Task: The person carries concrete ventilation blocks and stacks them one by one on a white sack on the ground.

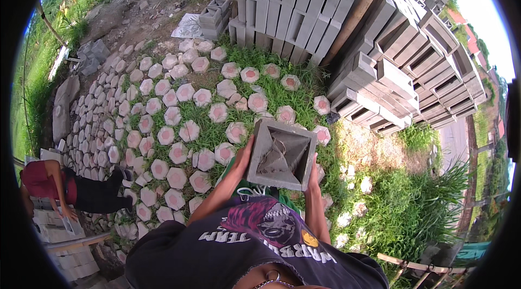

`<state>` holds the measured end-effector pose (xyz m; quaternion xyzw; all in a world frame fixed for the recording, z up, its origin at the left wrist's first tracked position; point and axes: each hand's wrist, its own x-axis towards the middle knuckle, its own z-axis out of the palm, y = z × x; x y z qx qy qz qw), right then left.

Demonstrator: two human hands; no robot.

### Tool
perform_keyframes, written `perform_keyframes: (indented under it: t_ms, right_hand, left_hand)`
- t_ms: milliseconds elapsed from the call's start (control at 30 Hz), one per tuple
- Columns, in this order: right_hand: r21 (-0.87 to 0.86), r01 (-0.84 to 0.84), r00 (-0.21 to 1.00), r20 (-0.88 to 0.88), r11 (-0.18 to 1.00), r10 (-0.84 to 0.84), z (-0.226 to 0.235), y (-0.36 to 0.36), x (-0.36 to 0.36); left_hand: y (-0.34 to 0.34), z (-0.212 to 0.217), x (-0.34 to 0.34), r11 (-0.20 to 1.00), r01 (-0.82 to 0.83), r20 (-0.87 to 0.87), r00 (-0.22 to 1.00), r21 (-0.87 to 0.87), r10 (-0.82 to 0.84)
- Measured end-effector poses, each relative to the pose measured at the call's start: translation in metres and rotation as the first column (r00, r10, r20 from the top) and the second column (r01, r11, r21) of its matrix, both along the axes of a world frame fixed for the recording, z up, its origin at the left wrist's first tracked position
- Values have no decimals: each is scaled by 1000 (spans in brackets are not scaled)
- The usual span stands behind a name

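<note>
At the paving's left edge, we see a co-worker [51, 183] in a dark red top, bent over a low pile [76, 262] of grey blocks; we cannot tell whether the hand nearest it touches. The paving [176, 178] is of hexagonal stones with reddish centres and grass in the joints. By its upper edge lies a pale sheet [185, 26] with dark marks, too small for us to read.

Our shirt [233, 245] carries pale printed lettering around a skull picture; no maker's mark is clear to us. In front of our waist, above the paving's right side, we hold a grey block [281, 154], open face up, thin walls crossing inside. Our left hand [245, 154] grips its left wall, our right hand [312, 176] its right wall near the corner closest to us; opposed palms probably share the weight and keep it steady. We make out no marking on it.

Past the paving's upper right corner, one stack [304, 12] stands in tight upright rows, probably to save room. A pole [358, 12] slants in front; we cannot tell whether it props anything. Farther right rises another stack [418, 66], beside tall grass [407, 202].
</note>
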<state>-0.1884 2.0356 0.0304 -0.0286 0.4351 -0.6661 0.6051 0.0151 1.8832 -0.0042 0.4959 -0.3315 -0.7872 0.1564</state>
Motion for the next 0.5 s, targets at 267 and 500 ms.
perform_keyframes:
  t_ms: [267,500]
  right_hand:
    - [-170,-17,1000,-15,985,15,-27,-134,-53]
    - [-73,-78,996,-43,994,75,-20,-241,-99]
  left_hand:
    - [-124,-2,-58,988,-151,0,989,-39,151]
    - [-216,13,-80,982,-184,12,983,52,183]
